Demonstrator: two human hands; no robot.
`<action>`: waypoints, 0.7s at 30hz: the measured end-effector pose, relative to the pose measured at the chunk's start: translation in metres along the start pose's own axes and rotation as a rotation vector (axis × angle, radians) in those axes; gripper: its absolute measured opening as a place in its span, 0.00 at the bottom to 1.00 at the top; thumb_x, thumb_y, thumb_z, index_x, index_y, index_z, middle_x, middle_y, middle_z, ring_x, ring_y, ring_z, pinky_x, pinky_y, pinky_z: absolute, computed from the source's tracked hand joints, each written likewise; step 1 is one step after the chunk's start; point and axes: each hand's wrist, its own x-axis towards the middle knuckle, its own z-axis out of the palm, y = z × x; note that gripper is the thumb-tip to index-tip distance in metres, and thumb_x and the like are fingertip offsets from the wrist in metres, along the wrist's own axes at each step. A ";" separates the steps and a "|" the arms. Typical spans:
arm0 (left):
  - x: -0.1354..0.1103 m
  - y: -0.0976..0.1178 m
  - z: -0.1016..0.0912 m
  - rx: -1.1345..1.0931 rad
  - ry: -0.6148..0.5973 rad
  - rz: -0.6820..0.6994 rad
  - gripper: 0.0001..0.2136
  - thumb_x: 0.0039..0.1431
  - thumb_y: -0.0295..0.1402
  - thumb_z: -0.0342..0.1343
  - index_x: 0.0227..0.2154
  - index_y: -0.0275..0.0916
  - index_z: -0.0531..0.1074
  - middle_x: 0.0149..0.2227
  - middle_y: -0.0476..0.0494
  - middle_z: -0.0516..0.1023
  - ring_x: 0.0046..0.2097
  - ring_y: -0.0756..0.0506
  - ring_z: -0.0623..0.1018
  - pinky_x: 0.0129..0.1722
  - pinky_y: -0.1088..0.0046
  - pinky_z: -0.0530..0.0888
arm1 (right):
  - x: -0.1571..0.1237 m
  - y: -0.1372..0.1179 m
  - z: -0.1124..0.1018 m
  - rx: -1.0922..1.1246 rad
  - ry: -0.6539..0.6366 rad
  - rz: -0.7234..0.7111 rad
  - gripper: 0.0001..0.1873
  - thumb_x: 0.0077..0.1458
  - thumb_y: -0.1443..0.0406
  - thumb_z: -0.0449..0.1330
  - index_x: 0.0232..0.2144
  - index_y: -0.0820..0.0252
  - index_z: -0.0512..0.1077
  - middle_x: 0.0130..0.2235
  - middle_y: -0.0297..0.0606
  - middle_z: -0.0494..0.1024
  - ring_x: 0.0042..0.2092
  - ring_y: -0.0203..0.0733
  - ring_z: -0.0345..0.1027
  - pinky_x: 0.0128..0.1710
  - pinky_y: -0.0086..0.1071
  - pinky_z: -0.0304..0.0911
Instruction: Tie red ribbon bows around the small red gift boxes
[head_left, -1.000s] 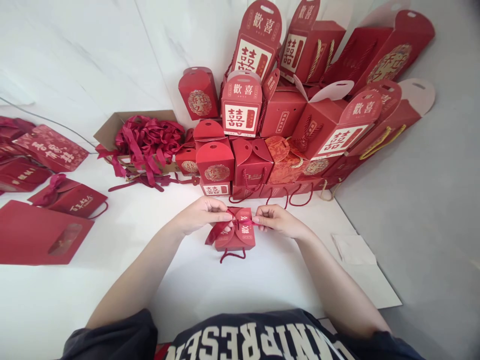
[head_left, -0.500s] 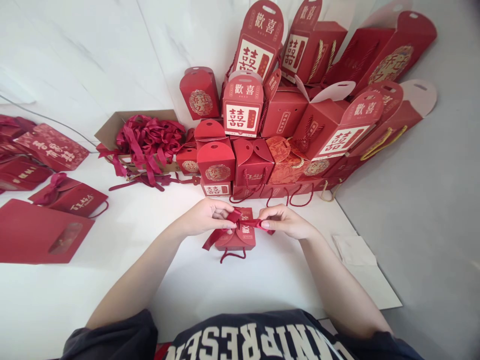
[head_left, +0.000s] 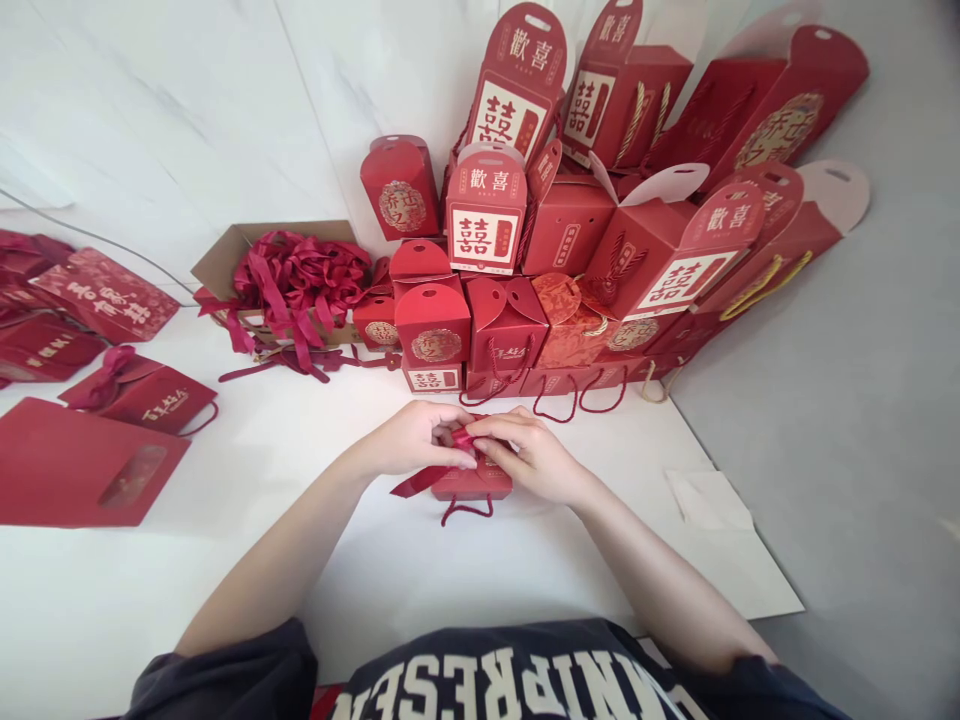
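Observation:
A small red gift box with a dark red rope handle lies on the white table in front of me, partly covered by my hands. My left hand pinches a red ribbon over the box's left side, and one ribbon tail hangs out to the lower left. Close against it, my right hand reaches across the box top with its fingertips closed on the same ribbon. Fingers hide most of the ribbon's middle, so its loops or knot cannot be made out.
Behind the hands stand stacked red gift boxes against the wall. A cardboard box of loose red ribbons is at the back left. More red boxes lie at the left. White paper rests near the table's right edge.
My right hand has moved left over the box until its fingers meet those of my left hand. The ribbon stretch that was taut between the hands is now gathered under the fingers.

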 end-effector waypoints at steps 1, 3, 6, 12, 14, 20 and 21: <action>0.000 0.001 0.000 0.010 -0.001 0.011 0.14 0.55 0.37 0.62 0.41 0.33 0.74 0.34 0.42 0.80 0.36 0.47 0.79 0.38 0.72 0.76 | -0.001 0.001 0.003 -0.032 0.033 0.019 0.09 0.63 0.66 0.54 0.44 0.54 0.72 0.39 0.36 0.80 0.39 0.40 0.71 0.45 0.37 0.58; -0.001 0.002 0.000 0.040 0.008 0.029 0.12 0.60 0.38 0.57 0.38 0.33 0.75 0.31 0.44 0.79 0.34 0.48 0.79 0.37 0.73 0.75 | -0.002 0.002 0.008 -0.071 0.110 0.077 0.10 0.60 0.66 0.57 0.45 0.54 0.69 0.33 0.34 0.77 0.33 0.40 0.68 0.43 0.37 0.59; -0.001 0.003 0.000 0.068 0.022 0.026 0.11 0.62 0.37 0.55 0.35 0.33 0.76 0.30 0.43 0.80 0.33 0.48 0.79 0.37 0.74 0.75 | -0.004 0.006 0.008 -0.048 0.206 0.126 0.16 0.55 0.64 0.62 0.46 0.56 0.67 0.34 0.35 0.74 0.37 0.42 0.68 0.44 0.38 0.60; 0.000 0.000 0.005 -0.064 0.048 -0.004 0.09 0.59 0.36 0.58 0.35 0.35 0.69 0.30 0.43 0.79 0.33 0.46 0.81 0.38 0.70 0.76 | -0.002 0.010 0.006 0.161 0.200 0.131 0.08 0.61 0.61 0.57 0.39 0.55 0.74 0.42 0.41 0.74 0.47 0.44 0.67 0.50 0.40 0.61; 0.000 0.000 0.006 -0.073 0.069 0.001 0.10 0.58 0.36 0.59 0.34 0.36 0.65 0.29 0.45 0.78 0.32 0.46 0.81 0.36 0.69 0.76 | -0.001 0.011 0.008 0.136 0.223 0.141 0.06 0.60 0.61 0.58 0.35 0.55 0.75 0.40 0.39 0.74 0.44 0.44 0.67 0.49 0.40 0.61; -0.003 0.001 0.000 -0.067 0.029 -0.018 0.11 0.61 0.37 0.56 0.31 0.38 0.59 0.30 0.47 0.75 0.36 0.44 0.81 0.37 0.68 0.74 | -0.004 0.012 0.012 0.207 0.333 0.158 0.07 0.63 0.61 0.54 0.34 0.56 0.69 0.38 0.39 0.74 0.44 0.43 0.68 0.49 0.39 0.61; -0.003 0.001 -0.001 -0.078 0.015 -0.024 0.11 0.61 0.37 0.55 0.31 0.38 0.59 0.31 0.47 0.75 0.37 0.44 0.81 0.38 0.68 0.74 | -0.005 0.012 0.012 0.230 0.325 0.154 0.07 0.63 0.61 0.54 0.34 0.56 0.69 0.40 0.39 0.74 0.45 0.43 0.68 0.50 0.39 0.60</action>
